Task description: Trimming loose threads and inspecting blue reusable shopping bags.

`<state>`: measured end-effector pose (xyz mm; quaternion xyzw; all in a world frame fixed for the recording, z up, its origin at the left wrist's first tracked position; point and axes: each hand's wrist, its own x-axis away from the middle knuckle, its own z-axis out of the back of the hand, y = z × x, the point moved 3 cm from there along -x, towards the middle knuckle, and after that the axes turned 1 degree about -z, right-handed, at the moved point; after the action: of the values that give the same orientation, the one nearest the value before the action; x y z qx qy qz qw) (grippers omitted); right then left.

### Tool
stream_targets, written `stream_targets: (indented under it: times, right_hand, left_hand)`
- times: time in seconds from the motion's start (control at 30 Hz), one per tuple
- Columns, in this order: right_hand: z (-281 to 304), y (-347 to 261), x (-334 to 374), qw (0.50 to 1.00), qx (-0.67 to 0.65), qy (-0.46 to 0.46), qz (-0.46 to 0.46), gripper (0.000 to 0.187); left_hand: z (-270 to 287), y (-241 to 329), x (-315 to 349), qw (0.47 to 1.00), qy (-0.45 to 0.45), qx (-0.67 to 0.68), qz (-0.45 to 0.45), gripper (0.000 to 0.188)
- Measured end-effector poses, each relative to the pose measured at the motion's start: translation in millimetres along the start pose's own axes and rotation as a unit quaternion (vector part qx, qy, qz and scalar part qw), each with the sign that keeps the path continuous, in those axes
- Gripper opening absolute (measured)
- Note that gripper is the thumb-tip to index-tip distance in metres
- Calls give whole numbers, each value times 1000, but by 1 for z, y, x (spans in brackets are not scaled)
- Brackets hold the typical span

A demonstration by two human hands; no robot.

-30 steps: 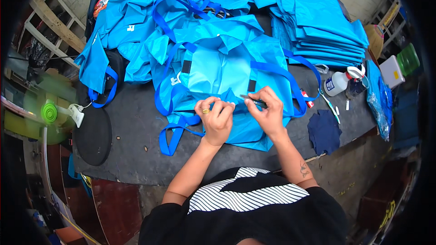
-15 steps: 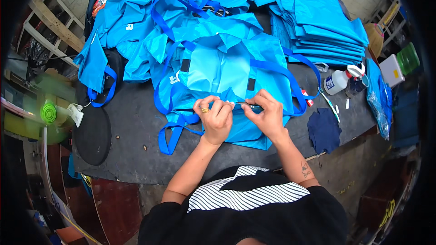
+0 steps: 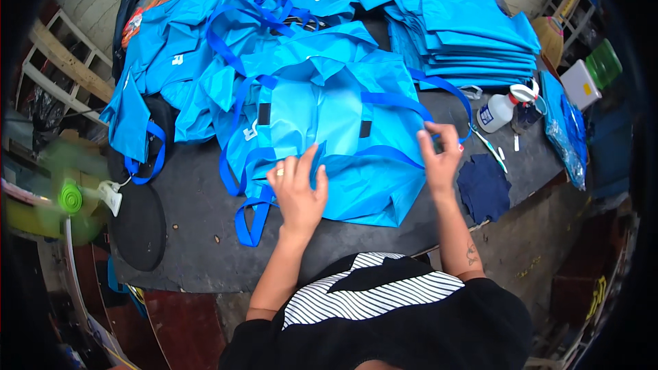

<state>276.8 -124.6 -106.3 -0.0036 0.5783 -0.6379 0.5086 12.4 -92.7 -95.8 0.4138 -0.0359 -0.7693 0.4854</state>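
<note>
A bright blue tote bag (image 3: 391, 195) lies opened out in front of me, its paler inner side (image 3: 329, 113) showing with two black patches (image 3: 365, 129). My left hand (image 3: 299, 188) rests on its near edge, fingers spread and holding nothing; a ring shows on one finger. Off the bag's right side, my right hand (image 3: 442, 161) is raised next to a dark blue strap (image 3: 391, 100). Thumb and forefinger are curled close together there. What they hold, if anything, I cannot make out, and no tool shows in that hand.
More blue bags (image 3: 185, 62) are heaped at the back left, and a folded stack (image 3: 473, 34) stands at the back right. On the right are a spray bottle (image 3: 497, 111), a toothbrush (image 3: 495, 151) and a navy cloth (image 3: 484, 188). A green fan (image 3: 70, 196) is at the left.
My hands have parted: the left shifted left and opened out on the bag, the right moved right and up. The dark small tool between the right fingers no longer shows. The view shifted slightly.
</note>
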Motion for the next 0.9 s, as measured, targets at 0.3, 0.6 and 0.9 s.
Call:
stream_targets:
  times: [0.3, 0.6, 0.9]
  right_hand:
    - [98, 136, 37, 918, 385, 33, -88, 27]
    - [29, 60, -14, 977, 200, 35, 66, 23]
    - [-56, 51, -60, 984, 82, -135, -76, 43]
  left_hand:
    - [42, -40, 17, 899, 231, 343, 142, 16]
    - [64, -136, 28, 789, 310, 448, 284, 9]
    - [78, -136, 34, 886, 325, 197, 267, 15]
